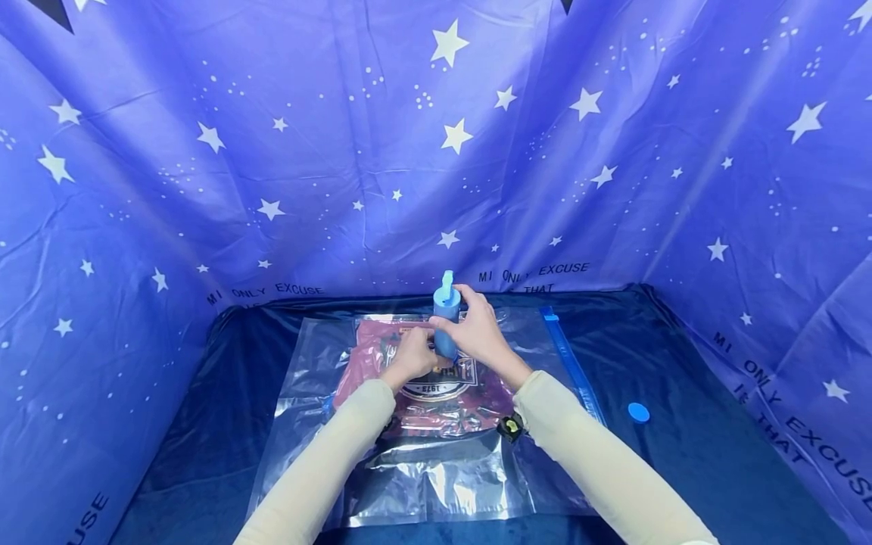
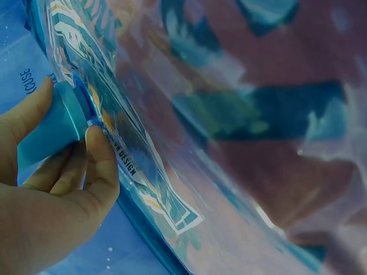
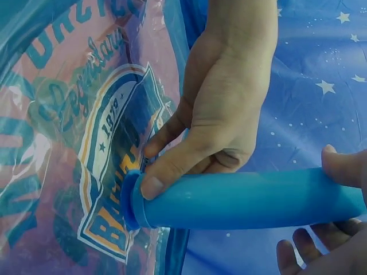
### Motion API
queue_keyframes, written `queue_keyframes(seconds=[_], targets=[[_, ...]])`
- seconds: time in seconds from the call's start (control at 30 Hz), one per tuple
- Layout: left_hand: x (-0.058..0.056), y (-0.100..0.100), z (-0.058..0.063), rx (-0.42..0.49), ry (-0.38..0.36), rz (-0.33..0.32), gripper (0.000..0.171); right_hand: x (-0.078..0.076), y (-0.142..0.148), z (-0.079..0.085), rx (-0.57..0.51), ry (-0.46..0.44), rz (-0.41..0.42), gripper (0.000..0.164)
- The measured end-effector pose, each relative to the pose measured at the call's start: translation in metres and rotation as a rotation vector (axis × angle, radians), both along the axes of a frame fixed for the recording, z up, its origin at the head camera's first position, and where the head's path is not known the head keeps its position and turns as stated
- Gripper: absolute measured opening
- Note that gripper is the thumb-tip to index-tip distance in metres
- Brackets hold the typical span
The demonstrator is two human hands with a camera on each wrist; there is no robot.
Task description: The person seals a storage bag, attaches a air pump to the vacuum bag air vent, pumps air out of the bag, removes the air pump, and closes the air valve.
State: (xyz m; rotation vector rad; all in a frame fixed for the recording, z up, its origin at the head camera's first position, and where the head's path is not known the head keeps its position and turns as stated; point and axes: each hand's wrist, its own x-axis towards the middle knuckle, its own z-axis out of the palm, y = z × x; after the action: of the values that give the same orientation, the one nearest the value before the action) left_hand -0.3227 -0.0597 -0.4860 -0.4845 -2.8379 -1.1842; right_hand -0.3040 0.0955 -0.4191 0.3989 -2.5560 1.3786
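Observation:
A blue cylindrical hand pump stands upright on a clear vacuum storage bag that lies flat. My left hand pinches the flared lower end of the pump, where it meets the bag's blue valve. Higher up, my right hand is wrapped round the pump's body, below the light blue handle on top. Inside the bag, under wrinkled film, is a folded pink printed garment with dark lettering. Part of the pump's base is hidden behind the left fingers in the head view.
A blue zip strip runs along the bag's right side. To the right lies a round blue cap on the dark blue cloth. Starry blue curtains enclose the back and both sides.

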Motion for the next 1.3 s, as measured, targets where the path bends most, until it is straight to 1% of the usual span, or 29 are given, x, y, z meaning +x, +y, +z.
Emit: queue_keyframes(seconds=[0.1,0.23,0.37,0.47,0.6,0.7,0.77,0.93,1.03,1.1,1.2,1.3], targets=[[0.000,0.000,0.000,-0.001,-0.007,-0.002,0.043,0.000,0.002,-0.001,-0.015,0.001,0.014,0.077],[0.000,0.000,-0.001,-0.015,-0.005,-0.005,0.047,-0.001,0.001,-0.005,-0.030,0.003,0.002,0.080],[0.000,0.000,0.000,-0.019,-0.024,0.008,0.046,-0.001,-0.001,-0.007,-0.050,0.027,-0.029,0.071],[0.000,0.000,0.001,-0.018,-0.035,0.019,0.044,-0.001,-0.001,-0.005,-0.066,0.052,-0.037,0.063],[0.000,-0.001,0.002,-0.012,-0.039,0.026,0.043,-0.002,0.001,-0.004,-0.052,0.090,-0.008,0.054],[0.000,-0.001,0.003,-0.013,-0.040,0.028,0.042,-0.002,0.002,-0.002,-0.026,0.103,0.016,0.051],[0.000,-0.002,0.003,-0.016,-0.042,0.031,0.043,-0.001,0.003,-0.001,-0.016,0.093,0.030,0.052],[0.000,-0.003,0.001,-0.017,-0.032,0.035,0.042,0.000,0.003,-0.002,-0.024,0.060,0.062,0.067],[0.000,-0.003,0.001,-0.003,-0.021,0.023,0.042,-0.002,0.000,-0.005,-0.026,0.048,0.034,0.074],[0.001,-0.003,0.001,0.004,-0.010,0.012,0.042,-0.003,-0.003,-0.007,-0.027,0.036,-0.004,0.074],[0.001,-0.001,0.000,0.005,0.002,0.000,0.041,-0.003,-0.007,-0.009,-0.048,0.018,-0.059,0.068],[0.000,-0.001,-0.001,0.002,0.011,0.000,0.040,-0.002,-0.008,-0.008,-0.069,0.013,-0.075,0.060]])
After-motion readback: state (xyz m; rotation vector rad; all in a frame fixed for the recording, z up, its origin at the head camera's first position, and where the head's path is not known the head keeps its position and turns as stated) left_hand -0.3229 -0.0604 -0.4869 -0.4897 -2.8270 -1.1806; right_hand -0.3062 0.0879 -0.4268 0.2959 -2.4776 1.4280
